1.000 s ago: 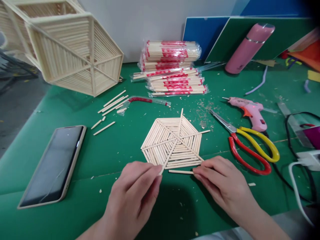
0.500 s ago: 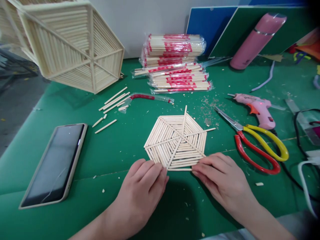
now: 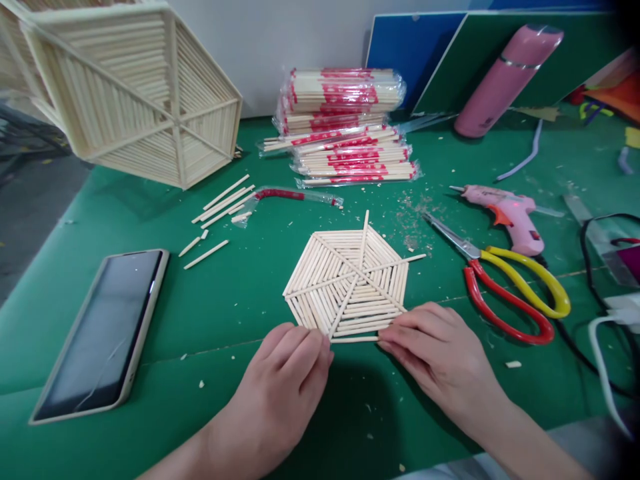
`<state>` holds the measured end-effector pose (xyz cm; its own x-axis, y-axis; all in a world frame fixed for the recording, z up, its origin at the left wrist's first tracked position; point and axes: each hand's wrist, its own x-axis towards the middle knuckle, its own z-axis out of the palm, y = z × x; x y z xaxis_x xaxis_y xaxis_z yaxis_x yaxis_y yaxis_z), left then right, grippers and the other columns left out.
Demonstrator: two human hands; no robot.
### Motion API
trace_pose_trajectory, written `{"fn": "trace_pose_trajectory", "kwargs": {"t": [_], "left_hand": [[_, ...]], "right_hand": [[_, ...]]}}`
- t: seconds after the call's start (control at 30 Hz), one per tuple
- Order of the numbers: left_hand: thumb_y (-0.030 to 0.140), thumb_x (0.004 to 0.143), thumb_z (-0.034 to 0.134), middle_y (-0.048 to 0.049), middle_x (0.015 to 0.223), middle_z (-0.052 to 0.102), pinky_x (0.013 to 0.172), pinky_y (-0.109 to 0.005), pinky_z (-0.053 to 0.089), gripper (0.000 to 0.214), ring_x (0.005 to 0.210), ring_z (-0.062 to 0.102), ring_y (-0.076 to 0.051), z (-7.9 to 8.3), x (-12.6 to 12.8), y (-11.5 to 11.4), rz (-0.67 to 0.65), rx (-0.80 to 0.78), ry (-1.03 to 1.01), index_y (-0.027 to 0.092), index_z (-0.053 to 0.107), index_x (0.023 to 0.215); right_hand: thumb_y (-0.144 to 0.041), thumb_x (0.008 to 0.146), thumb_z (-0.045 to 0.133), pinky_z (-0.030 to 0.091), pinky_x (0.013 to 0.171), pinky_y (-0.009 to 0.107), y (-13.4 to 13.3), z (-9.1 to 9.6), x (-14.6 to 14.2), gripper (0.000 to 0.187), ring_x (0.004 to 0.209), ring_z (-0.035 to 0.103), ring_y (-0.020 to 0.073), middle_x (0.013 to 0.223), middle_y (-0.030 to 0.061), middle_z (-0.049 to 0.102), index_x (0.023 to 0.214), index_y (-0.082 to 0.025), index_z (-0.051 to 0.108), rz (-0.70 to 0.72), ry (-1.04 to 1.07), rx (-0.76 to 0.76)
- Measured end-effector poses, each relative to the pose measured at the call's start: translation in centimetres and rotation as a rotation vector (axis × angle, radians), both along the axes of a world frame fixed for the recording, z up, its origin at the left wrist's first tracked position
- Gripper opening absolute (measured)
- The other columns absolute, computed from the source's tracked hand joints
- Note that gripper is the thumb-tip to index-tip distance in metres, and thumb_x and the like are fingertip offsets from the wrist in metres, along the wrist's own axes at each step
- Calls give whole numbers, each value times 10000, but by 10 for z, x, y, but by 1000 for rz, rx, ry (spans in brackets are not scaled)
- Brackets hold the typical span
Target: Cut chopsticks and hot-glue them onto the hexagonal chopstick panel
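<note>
Head view: my left hand point(image 3: 280, 387), grip closed, presses its fingertips on the left end of the loose stick point(image 3: 355, 339). It lies on the worktop point(image 3: 240, 300) against the stick hexagon point(image 3: 350, 280)'s near edge, long axis running left to right. My right hand point(image 3: 440, 360) pinches its right end. I judge I'm seating it, and the next move calls for even, flush pressure.
</note>
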<state>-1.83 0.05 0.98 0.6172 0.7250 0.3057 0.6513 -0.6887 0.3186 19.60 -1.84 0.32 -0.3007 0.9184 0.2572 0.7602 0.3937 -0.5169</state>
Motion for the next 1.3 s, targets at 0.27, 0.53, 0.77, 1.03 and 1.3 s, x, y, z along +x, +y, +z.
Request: {"fn": "trace_pose_trajectory", "kwargs": {"t": [0.27,0.53,0.77,1.03,1.3], "left_hand": [[113,847,405,-38,820,594,851,-367,348,206,782,525,-167,-5,-6,-1,-88,173,141,122,582,952],[86,850,290,-37,713,591,775,-373,367,323,693,511,-179,-1,4,2,-103,305,235,129,610,843],[88,845,263,-39,751,578,810,-377,357,340,734,492,-181,-3,6,3,-90,303,210,154,595,823],[74,850,265,-25,753,516,816,-359,360,299,728,465,-155,-6,8,7,-108,142,183,142,554,823],[112,867,296,-22,815,526,849,-368,352,249,776,481,-154,-8,2,6,-113,55,118,154,540,883]], "right_hand": [[-207,788,570,373,654,289,0,-3,0,82,717,533,137,810,11,639,837,-219,633,-14,0,23],[-193,750,592,416,612,290,-8,1,15,93,702,504,147,744,28,551,834,-203,631,-109,15,28],[-154,759,562,442,617,267,-15,1,32,105,721,515,137,778,33,533,840,-190,617,-162,24,-35],[-191,779,540,459,657,258,-12,1,32,82,735,546,133,792,27,552,840,-190,594,-218,53,-104],[-197,787,525,467,651,268,-11,2,31,113,732,549,141,789,34,570,865,-194,607,-208,43,-96]]}}
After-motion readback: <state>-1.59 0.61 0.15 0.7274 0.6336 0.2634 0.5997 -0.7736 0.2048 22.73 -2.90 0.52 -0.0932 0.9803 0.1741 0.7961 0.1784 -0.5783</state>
